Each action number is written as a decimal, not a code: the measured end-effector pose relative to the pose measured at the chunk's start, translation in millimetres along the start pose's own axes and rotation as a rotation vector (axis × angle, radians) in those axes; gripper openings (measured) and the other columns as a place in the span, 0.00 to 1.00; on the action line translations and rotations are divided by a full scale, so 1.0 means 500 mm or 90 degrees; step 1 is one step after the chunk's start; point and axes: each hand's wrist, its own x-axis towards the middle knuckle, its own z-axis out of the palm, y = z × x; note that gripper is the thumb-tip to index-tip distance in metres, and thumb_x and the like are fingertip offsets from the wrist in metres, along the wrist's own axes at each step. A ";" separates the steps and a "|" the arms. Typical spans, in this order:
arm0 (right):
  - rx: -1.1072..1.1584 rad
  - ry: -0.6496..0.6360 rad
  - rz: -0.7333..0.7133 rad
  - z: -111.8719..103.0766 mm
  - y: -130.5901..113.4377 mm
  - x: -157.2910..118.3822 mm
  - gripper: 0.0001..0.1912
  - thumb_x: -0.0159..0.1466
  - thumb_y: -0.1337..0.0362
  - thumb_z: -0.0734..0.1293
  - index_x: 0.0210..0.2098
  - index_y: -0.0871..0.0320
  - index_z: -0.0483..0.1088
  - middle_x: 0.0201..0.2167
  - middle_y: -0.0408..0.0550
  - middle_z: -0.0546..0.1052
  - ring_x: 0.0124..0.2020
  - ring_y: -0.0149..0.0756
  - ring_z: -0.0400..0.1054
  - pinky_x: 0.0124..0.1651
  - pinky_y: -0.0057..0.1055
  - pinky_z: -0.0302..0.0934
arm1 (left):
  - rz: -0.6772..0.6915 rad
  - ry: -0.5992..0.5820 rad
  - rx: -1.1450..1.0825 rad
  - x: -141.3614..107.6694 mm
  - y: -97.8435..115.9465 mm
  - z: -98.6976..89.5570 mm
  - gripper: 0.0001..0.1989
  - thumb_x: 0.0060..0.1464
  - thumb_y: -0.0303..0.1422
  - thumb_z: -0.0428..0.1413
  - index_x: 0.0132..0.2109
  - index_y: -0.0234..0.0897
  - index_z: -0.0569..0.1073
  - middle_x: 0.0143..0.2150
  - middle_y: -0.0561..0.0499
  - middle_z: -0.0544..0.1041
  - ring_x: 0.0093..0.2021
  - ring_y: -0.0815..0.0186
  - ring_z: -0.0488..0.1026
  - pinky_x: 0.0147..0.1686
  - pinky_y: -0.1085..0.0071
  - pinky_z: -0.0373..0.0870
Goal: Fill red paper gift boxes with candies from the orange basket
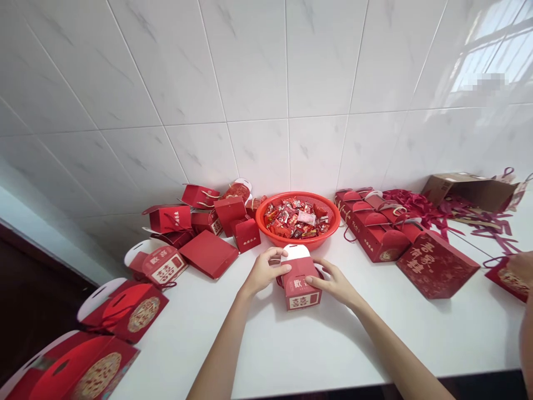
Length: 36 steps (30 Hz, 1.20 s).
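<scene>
A small red gift box (303,285) with a white-lined top flap stands on the white table in front of me, its patterned label facing me. My left hand (267,270) is closed on its left side, the thumb lying on the upper flap. From the right, my right hand (336,284) grips the same box, thumb pressed on the printed lid and fingers partly hidden behind the edge. Just behind the box sits a red plastic basket (332,226) with many wrapped sweets (291,222) in it.
Red gift boxes (144,314) line the left side, with a pile of smaller ones (209,253) near the wall. To the right are closed boxes (377,236), dark red ribbons (410,203) and a cardboard box (453,186). Another person's hand (522,268) holds a box at the far right.
</scene>
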 end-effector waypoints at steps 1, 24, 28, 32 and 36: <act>0.011 -0.008 0.001 -0.001 -0.002 -0.001 0.30 0.55 0.46 0.74 0.51 0.56 0.71 0.52 0.55 0.77 0.53 0.50 0.72 0.56 0.46 0.67 | -0.007 -0.011 -0.022 0.000 0.001 0.001 0.16 0.42 0.34 0.68 0.40 0.38 0.76 0.43 0.47 0.80 0.45 0.58 0.77 0.49 0.62 0.72; 0.075 0.018 0.039 -0.025 -0.017 -0.012 0.25 0.53 0.42 0.74 0.24 0.57 0.67 0.22 0.42 0.69 0.24 0.31 0.60 0.30 0.30 0.55 | -0.019 -0.160 0.035 -0.011 0.001 0.014 0.09 0.44 0.38 0.69 0.31 0.39 0.82 0.57 0.40 0.74 0.59 0.49 0.71 0.58 0.56 0.66; 0.225 0.025 0.020 -0.045 -0.020 -0.014 0.23 0.52 0.45 0.75 0.21 0.58 0.69 0.22 0.44 0.70 0.26 0.32 0.61 0.32 0.31 0.58 | -0.029 -0.122 0.064 -0.010 0.004 0.015 0.22 0.40 0.40 0.70 0.44 0.40 0.80 0.56 0.42 0.75 0.54 0.52 0.75 0.54 0.58 0.71; 0.423 0.027 -0.064 -0.062 -0.020 -0.017 0.21 0.55 0.50 0.75 0.19 0.57 0.67 0.20 0.44 0.69 0.27 0.32 0.63 0.35 0.32 0.61 | -0.038 -0.050 0.142 -0.006 0.002 0.017 0.32 0.41 0.44 0.69 0.54 0.40 0.75 0.57 0.43 0.74 0.49 0.55 0.76 0.51 0.60 0.72; 0.414 -0.041 -0.071 -0.058 -0.025 -0.021 0.14 0.58 0.52 0.74 0.34 0.55 0.75 0.33 0.48 0.79 0.20 0.27 0.62 0.25 0.29 0.57 | -0.058 0.018 0.235 -0.002 -0.010 0.023 0.32 0.42 0.49 0.67 0.52 0.37 0.77 0.53 0.42 0.76 0.37 0.60 0.75 0.44 0.60 0.73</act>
